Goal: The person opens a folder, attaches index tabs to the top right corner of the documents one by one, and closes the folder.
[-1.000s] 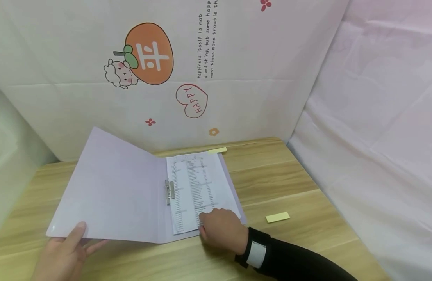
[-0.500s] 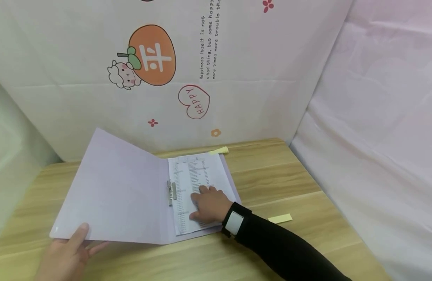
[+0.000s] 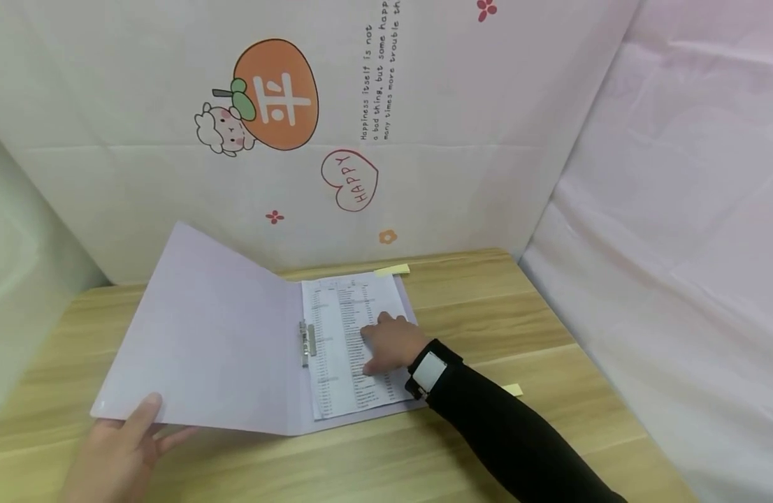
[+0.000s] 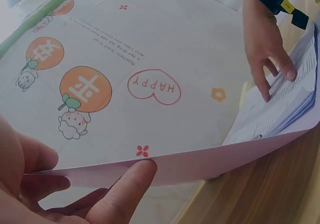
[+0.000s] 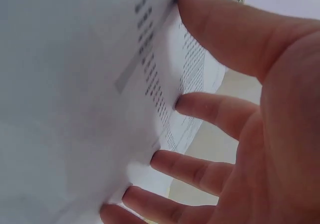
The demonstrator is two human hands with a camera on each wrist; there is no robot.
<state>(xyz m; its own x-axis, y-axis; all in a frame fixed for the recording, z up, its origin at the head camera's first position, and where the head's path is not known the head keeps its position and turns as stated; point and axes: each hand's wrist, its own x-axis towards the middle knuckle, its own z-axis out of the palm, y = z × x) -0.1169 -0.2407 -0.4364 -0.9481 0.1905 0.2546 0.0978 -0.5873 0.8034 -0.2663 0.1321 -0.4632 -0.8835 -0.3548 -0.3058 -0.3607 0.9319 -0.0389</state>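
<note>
A light purple folder (image 3: 217, 335) lies open on the wooden table, its left cover tilted up. My left hand (image 3: 119, 447) pinches the cover's near left corner, thumb on the inside and fingers beneath; the left wrist view shows the cover's edge between thumb and fingers. In the folder's right half lies a stack of printed sheets (image 3: 333, 349), beside a metal clip (image 3: 307, 342) at the spine. My right hand (image 3: 394, 342) rests on the top sheet. Seen from the right wrist, its fingers (image 5: 200, 169) are spread with their tips against the paper.
One yellow sticky strip (image 3: 393, 269) sticks out at the folder's far edge. A second yellow strip (image 3: 515, 390) lies on the table (image 3: 474, 307) to the right, mostly covered by my black sleeve (image 3: 493, 419). A printed white cloth (image 3: 443, 188) hangs behind.
My right hand has moved from the sheets' near edge up onto the page, its fingers spreading, then slightly right. My left hand keeps its hold on the cover.
</note>
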